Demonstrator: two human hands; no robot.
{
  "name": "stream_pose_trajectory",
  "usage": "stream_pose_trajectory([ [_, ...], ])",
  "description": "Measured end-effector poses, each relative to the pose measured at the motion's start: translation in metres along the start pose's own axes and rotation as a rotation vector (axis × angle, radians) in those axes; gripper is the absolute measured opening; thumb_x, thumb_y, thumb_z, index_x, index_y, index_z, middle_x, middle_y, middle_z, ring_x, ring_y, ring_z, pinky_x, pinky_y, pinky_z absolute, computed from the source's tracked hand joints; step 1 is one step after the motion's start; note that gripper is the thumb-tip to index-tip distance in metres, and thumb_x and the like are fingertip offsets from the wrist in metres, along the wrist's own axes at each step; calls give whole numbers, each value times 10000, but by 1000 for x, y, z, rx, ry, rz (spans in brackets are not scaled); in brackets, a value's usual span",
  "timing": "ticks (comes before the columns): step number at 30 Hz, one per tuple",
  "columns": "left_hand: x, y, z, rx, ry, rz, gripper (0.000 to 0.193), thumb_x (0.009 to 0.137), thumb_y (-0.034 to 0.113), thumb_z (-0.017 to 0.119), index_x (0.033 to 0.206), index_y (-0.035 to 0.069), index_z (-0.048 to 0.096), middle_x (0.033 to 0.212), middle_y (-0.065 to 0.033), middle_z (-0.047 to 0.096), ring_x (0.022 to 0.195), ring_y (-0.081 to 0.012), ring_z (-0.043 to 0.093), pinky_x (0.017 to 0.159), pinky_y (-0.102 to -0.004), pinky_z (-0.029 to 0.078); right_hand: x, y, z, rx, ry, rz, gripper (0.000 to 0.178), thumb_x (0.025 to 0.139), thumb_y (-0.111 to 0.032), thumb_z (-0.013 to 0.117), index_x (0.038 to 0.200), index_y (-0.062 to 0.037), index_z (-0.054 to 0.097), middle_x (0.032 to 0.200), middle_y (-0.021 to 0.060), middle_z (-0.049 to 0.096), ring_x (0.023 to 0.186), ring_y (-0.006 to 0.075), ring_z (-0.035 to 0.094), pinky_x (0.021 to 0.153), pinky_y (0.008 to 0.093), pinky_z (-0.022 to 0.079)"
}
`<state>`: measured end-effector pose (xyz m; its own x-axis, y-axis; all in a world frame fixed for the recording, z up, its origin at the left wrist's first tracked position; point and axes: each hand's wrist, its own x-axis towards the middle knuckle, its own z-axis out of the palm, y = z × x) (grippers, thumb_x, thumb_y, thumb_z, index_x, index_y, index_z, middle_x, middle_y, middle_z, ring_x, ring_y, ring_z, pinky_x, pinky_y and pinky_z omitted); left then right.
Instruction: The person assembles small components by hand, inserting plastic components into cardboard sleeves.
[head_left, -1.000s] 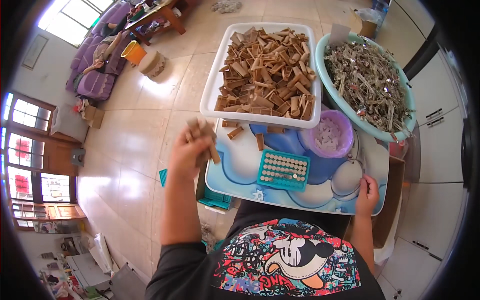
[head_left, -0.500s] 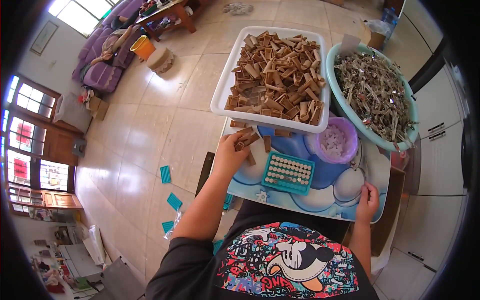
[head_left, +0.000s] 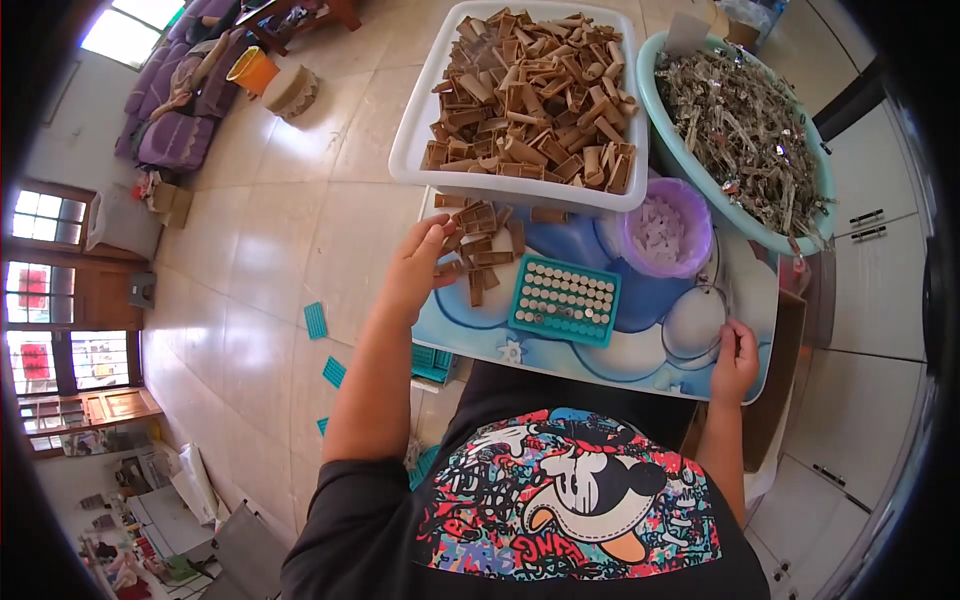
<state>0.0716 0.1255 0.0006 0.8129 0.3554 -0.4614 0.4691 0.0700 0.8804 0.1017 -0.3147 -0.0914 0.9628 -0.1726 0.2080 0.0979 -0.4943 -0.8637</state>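
Note:
My left hand [head_left: 412,270] rests at the left edge of the table, its fingers stretched along a loose heap of brown half-tube plastic pieces [head_left: 483,250]. Its fingertips touch the nearest pieces, though some fingers are hidden. My right hand [head_left: 736,364] is closed at the table's right side. Between its fingers is a thin silvery tool [head_left: 728,298], perhaps tweezers, pointing away from me. Midway between my hands lies a teal tray [head_left: 565,333] holding rows of small round whitish pieces; its nearest row shows some bare teal places.
Behind the heap stands a white tub [head_left: 410,150] full of brown pieces. A purple bowl [head_left: 705,235] of whitish bits sits right of the teal tray. Farther right, a pale green basin [head_left: 650,110] holds tangled metallic strips. Teal trays [head_left: 316,320] lie on the floor at left.
My left hand has moved from over the brown pieces to their left edge, and the pieces now lie bunched together. My right hand keeps its place with the thin tool. The whole view has shifted.

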Motion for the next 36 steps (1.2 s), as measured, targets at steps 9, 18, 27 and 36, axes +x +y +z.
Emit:
stream_pose_trajectory([
  [9,-8,-6,-10,132,74,128,347,928,261,491,1229,94,526,1260,-75,513,1000,-191,549,754,-342,494,-1,2,-1,-49,19,-20,134,882,-62,566,978,20,612,920,64,614,842,126,564,767,237,453],
  [18,-18,-33,14,845,205,392,214,760,225,699,813,34,618,736,-117,632,694,-275,598,643,-364,466,0,-1,1,-63,70,-22,148,865,-75,595,985,7,623,898,54,620,799,104,562,720,232,452],
  [27,-25,-43,32,907,248,297,247,747,202,713,910,91,564,752,-49,619,678,-230,599,625,-350,462,2,-26,6,-107,39,-108,148,803,-37,614,950,-25,632,863,80,597,751,181,584,684,274,466],
  [36,-28,-58,31,742,270,492,295,770,114,687,1045,70,591,738,-36,596,639,-129,578,590,-286,461,50,-71,49,-505,-13,-511,421,693,-201,719,1074,-92,576,1092,100,548,1060,308,492,890,440,382],
])
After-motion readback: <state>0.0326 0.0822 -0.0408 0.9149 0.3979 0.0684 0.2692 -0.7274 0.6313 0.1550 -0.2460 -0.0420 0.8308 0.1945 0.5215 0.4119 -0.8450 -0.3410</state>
